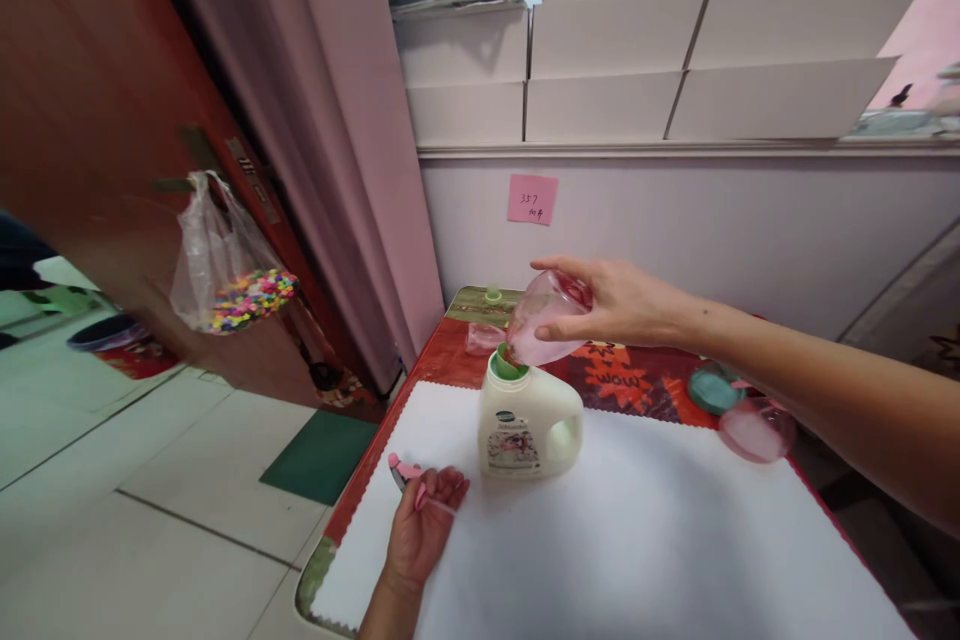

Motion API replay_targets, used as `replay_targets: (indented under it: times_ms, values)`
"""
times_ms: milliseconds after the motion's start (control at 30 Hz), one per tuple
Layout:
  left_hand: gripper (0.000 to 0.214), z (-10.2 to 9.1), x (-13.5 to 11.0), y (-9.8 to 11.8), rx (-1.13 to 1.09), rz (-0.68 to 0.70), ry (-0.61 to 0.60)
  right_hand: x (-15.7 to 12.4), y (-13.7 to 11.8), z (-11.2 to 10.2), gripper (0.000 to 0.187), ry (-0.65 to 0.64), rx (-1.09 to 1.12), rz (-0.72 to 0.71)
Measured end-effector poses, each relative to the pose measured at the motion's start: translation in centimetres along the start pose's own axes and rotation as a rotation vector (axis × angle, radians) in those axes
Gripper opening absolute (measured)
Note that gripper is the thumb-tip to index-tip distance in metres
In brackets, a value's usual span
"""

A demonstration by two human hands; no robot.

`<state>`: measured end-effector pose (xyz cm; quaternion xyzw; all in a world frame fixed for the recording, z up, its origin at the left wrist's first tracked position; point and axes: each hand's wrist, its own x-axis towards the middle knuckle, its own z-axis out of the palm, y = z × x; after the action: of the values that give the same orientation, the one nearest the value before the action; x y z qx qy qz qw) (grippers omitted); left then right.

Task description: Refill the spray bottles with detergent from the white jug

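A cream detergent jug (529, 423) with a green spout stands on the white mat (637, 540). My right hand (615, 302) is closed round a clear pink cup (541, 320), which is tipped mouth-down over the jug's spout. My left hand (426, 520) rests on the mat at the jug's left, fingers curled round a small pink object (405, 471) that I cannot name.
A second pink cup (756, 428) and a teal lid (712, 388) lie to the right on the red patterned tablecloth (637, 380). A small clear cup (484, 337) sits behind the jug. A bag of coloured beads (229, 270) hangs on the door handle at left. White boxes are stacked on the sill.
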<state>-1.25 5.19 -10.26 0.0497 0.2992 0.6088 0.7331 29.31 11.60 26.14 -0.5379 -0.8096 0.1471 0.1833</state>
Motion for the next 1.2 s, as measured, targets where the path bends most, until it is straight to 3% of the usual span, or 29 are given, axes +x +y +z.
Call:
replay_targets:
  times_ms: [200,500,833,1200]
  values:
    - [0.029,0.0,0.1,0.0,-0.004,0.004,0.004,1.3,-1.1,-0.2,0.079,-0.033,-0.104,-0.043]
    - [0.024,0.2,0.1,0.1,0.011,-0.004,0.005,2.1,-2.2,-0.9,0.061,-0.055,-0.220,-0.103]
    - [0.025,0.4,0.0,0.0,0.024,0.003,-0.022,2.4,-1.9,-1.3,0.066,-0.029,-0.198,-0.164]
    - [0.024,0.2,0.1,-0.1,0.028,0.009,-0.027,1.3,-0.3,-1.1,0.062,-0.040,-0.117,-0.083]
